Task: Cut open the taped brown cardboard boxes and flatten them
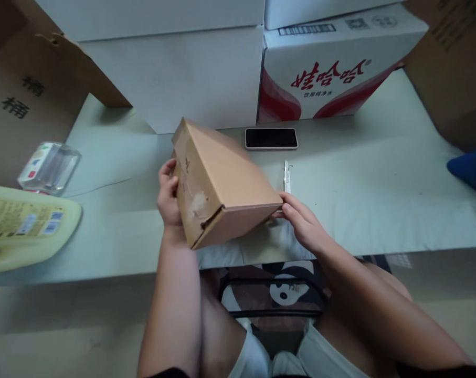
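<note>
A brown cardboard box [238, 170] is held tilted above the front part of the table, with clear tape and a torn patch on its left end. My left hand [169, 197] is wrapped round that taped end, its fingers partly hidden behind the box. At the near right corner, my right hand [298, 216] pinches the box's edge between thumb and fingers. Just beyond the right fingers lies a slim white tool [287, 177], perhaps a small cutter; its lower end is hidden by the hand. A dark-screened phone [271, 138] rests flat behind the box.
White cartons [206, 79] and a red-and-white water carton [332, 79] line the back of the pale cloth-covered table [383, 194]. On the left are a clear plastic package [51, 167] and a yellow bottle [29, 228]. A blue object [472, 170] sits at the right edge.
</note>
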Motion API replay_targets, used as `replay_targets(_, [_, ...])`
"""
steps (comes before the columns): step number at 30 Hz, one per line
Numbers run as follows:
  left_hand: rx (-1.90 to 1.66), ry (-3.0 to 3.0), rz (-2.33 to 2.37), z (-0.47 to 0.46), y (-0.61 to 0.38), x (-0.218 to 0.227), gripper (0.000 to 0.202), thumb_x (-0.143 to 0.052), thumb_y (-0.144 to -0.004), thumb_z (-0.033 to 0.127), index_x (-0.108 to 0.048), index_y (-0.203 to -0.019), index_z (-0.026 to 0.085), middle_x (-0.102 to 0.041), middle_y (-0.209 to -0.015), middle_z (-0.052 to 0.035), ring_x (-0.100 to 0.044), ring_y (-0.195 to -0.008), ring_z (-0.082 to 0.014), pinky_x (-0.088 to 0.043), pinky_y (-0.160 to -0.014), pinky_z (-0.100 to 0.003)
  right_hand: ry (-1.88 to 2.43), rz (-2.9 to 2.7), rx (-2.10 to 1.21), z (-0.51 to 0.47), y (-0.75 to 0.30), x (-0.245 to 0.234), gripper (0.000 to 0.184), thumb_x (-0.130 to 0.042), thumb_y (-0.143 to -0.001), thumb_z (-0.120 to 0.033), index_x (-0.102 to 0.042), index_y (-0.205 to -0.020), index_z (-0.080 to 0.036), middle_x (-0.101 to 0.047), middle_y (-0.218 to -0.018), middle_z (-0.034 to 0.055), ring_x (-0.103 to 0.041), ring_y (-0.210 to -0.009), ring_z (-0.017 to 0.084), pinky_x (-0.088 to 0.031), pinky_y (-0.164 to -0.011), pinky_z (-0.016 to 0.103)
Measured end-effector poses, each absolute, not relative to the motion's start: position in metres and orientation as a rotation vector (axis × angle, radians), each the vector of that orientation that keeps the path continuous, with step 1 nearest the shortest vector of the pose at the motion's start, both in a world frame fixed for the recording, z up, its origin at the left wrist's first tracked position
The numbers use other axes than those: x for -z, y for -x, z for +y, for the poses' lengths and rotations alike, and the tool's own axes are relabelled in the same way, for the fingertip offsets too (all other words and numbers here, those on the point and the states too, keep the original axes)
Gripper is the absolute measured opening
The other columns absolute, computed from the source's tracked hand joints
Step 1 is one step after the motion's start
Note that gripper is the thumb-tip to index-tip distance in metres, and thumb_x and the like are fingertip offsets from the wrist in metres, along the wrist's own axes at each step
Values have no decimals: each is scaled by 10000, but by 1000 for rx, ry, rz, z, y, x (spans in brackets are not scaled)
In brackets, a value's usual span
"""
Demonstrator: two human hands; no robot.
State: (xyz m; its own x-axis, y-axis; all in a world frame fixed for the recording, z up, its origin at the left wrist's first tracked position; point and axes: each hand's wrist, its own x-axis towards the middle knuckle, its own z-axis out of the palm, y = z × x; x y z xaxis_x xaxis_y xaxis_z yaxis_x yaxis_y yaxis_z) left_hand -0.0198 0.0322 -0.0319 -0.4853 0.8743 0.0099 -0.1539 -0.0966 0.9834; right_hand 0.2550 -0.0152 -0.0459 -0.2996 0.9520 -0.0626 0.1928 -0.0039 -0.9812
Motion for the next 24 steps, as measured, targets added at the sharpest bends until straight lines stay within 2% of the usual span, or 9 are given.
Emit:
replay_targets(2, [-1618,-791,1377,31,17,35,363,-628,-764,402,-605,-1103,276,-718,-1059,-58,-694,-1061,-256,-570,-893,-388,1147,-1585,-1404,-14,-255,45,554,-440,-976,-665,-621,-1310,-261,-707,-1287,109,-679,-1155,287,-575,-993,500])
replay_targets(4, [-1533,-807,1292,27,11,36,340,-586,-835,509,-638,-1046,248,-734,-1023,-86,-706,-1059,-286,-581,-877,-428,1108,-1571,-1385,-14,-255,45,587,-496,-940,-692,-598,-1339,-273,-681,-1346,117,-644,-1245,308,-544,-1052,516])
replay_targets(6, [-1440,-819,1222,24,4,33,377,-578,-854,558,-661,-1037,239,-746,-1075,-105,-711,-1071,-301,-593,-852,-439,1077,-1542,-1383,-13,-255,45,632,-532,-915,-705,-546,-1388,-286,-651,-1399,123,-625,-1290,314,-538,-1070,513])
replay_targets(8, [-1388,-806,1206,21,0,28,388,-662,-810,492,-669,-1121,260,-743,-1169,-90,-712,-1090,-291,-600,-847,-419,1055,-1537,-1384,-12,-255,46,632,-541,-920,-686,-517,-1413,-291,-638,-1424,119,-621,-1299,308,-530,-1087,505])
replay_targets(10, [-1429,-817,1224,19,-1,21,444,-680,-790,453,-662,-1201,286,-733,-1230,-75,-705,-1122,-283,-597,-880,-412,1075,-1558,-1357,-12,-256,47,561,-541,-943,-626,-549,-1387,-283,-653,-1403,111,-632,-1279,302,-524,-1093,506])
replay_targets(13, [-1533,-863,1239,16,0,13,443,-568,-845,511,-677,-1217,296,-725,-1258,-83,-684,-1175,-294,-584,-942,-437,1189,-1611,-1320,-11,-256,51,427,-517,-981,-495,-631,-1314,-254,-704,-1306,103,-669,-1193,288,-535,-1064,522])
replay_targets(18, [-1396,-1053,1156,12,3,14,464,-588,-836,517,-665,-1257,337,-644,-1397,-55,-615,-1286,-300,-565,-1010,-451,1365,-1709,-1230,-10,-256,57,526,-571,-921,-338,-571,-1433,-219,-728,-1247,123,-703,-1115,281,-559,-1010,531])
replay_targets(21, [-1343,-1223,1183,15,6,22,437,-673,-784,419,-687,-1210,323,-581,-1463,-49,-499,-1417,-319,-465,-1157,-492,1365,-1913,-1071,-10,-257,53,484,-556,-908,-291,-621,-1382,-220,-734,-1234,129,-698,-1120,303,-554,-988,538])
replay_targets(24, [-1377,-1333,1216,21,9,29,372,-670,-772,401,-723,-1128,308,-544,-1495,-34,-339,-1530,-336,-275,-1288,-513,1406,-1987,-745,-7,-260,48,336,-547,-904,-300,-718,-1176,-202,-745,-1110,131,-696,-1053,308,-553,-928,503])
